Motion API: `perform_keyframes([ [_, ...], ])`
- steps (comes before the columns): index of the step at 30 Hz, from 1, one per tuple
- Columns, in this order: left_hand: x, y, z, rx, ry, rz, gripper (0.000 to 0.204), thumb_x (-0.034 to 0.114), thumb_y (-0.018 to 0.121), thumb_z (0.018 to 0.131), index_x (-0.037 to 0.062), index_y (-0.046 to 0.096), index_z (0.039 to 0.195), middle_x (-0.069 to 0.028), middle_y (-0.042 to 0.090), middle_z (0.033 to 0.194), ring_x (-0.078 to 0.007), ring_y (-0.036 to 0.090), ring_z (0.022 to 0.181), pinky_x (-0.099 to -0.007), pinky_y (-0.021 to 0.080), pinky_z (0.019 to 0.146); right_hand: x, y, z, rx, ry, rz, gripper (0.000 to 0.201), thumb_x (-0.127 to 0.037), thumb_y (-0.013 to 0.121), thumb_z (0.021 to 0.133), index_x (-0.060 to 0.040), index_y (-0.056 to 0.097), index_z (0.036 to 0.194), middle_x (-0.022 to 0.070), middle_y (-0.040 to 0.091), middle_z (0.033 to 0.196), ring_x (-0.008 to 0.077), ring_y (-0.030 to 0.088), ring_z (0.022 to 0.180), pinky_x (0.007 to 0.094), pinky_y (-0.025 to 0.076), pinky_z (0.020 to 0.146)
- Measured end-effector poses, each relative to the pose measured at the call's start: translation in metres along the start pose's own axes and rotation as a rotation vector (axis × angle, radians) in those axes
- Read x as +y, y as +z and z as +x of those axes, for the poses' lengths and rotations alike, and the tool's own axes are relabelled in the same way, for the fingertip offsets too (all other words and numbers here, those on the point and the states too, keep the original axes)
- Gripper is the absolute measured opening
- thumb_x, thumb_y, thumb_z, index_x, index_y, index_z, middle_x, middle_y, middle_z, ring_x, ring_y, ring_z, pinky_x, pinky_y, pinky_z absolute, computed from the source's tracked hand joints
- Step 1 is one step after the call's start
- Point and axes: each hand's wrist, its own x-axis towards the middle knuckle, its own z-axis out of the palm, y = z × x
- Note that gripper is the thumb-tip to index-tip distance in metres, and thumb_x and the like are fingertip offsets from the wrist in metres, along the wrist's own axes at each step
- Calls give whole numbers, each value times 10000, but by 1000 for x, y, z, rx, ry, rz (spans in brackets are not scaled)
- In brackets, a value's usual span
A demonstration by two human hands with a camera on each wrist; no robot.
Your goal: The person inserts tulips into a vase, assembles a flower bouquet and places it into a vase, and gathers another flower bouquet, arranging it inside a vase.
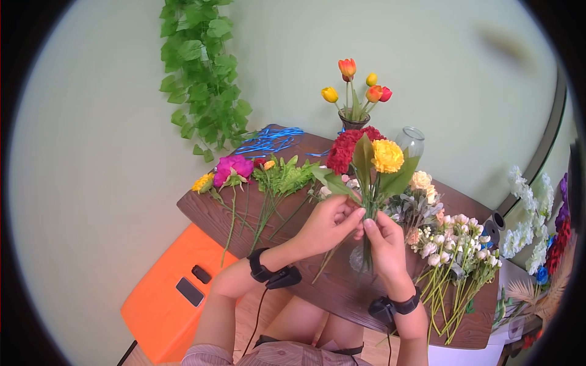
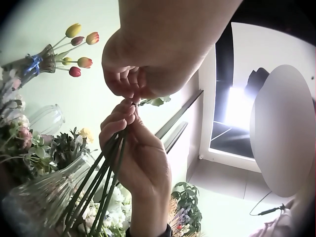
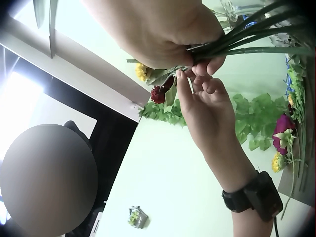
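In front of my chest, my right hand (image 1: pixel 388 245) grips a bundle of green flower stems (image 2: pixel 106 173), which run out below it. Above the fingers the bouquet carries a yellow flower (image 1: pixel 388 156), dark red flowers (image 1: pixel 343 154) and broad green leaves (image 1: pixel 364 160). My left hand (image 1: pixel 329 224) meets the right one at the top of the stems. Its thumb and fingertips pinch at the bouquet's stems just under the leaves, as the right wrist view (image 3: pixel 210 111) also shows. The right palm partly hides the stems there.
A brown table (image 1: pixel 201 201) holds loose flowers: a magenta bloom (image 1: pixel 232 170), green fern sprigs (image 1: pixel 287 177) and long-stemmed white flowers (image 1: pixel 455 244). Tulips (image 1: pixel 374 93) stand in a vase at the back beside a glass jar (image 1: pixel 411 141). Blue ribbons (image 1: pixel 268 140) lie far left. An orange stool (image 1: pixel 165 299) bears a phone.
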Motion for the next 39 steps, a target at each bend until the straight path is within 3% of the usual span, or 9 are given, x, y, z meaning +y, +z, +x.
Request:
perform_keyframes([
  [4,6,-13,3,-33,60,98,161,73,508,855,-22,484,983,-62,559,804,-89,557,666,-224,467,570,-1,0,-3,34,2,17,158,-96,451,898,18,507,991,28,533,800,88,497,685,225,433,649],
  [6,8,-37,12,67,69,587,176,119,543,830,-7,519,950,-71,577,820,-107,564,680,-249,461,585,-1,-2,-3,55,-8,30,149,-102,445,901,13,499,980,28,526,786,89,494,674,225,430,633],
  [12,-74,-168,35,129,-276,1073,286,273,566,778,11,542,891,-149,611,844,-285,599,758,-372,466,686,-4,-1,-1,13,-83,36,126,-126,390,923,-19,452,945,33,489,729,90,461,612,223,399,559],
  [14,-90,-191,33,202,-636,1435,397,311,585,743,-7,529,973,-177,609,926,-325,593,868,-404,468,748,-3,-2,-1,12,-78,38,122,-125,383,924,-22,446,944,35,485,722,91,450,603,221,391,554],
  [20,-104,-221,20,179,-845,1425,532,364,629,684,-26,532,1033,-200,601,974,-312,589,918,-399,467,789,-4,-3,0,32,-68,35,116,-115,371,925,-25,440,950,36,470,697,95,433,589,217,372,552],
  [29,-107,-231,11,295,-876,1218,307,215,599,708,-83,597,781,-194,630,765,-252,629,556,-330,513,516,-6,-2,-1,24,-61,24,112,-118,381,922,-29,445,945,30,475,699,90,439,595,213,372,558],
  [36,-112,-241,12,319,-798,1178,259,157,496,762,-80,583,825,-250,610,823,-324,633,674,-399,508,601,-6,-2,-1,40,-49,103,117,-131,384,926,-33,441,955,21,468,707,65,383,574,196,333,525],
  [38,-121,-244,8,490,-413,1411,240,145,448,798,-56,537,892,-260,599,834,-357,607,795,-441,473,688,-6,-2,0,55,-56,108,117,-130,382,926,-33,437,960,16,453,705,62,361,567,197,318,514],
  [39,-125,-247,7,486,-412,1409,240,145,448,798,-56,537,892,-260,599,834,-357,607,795,-441,473,688,-6,-2,0,67,-62,114,117,-129,379,927,-33,434,964,10,439,704,59,339,560,199,303,503],
])
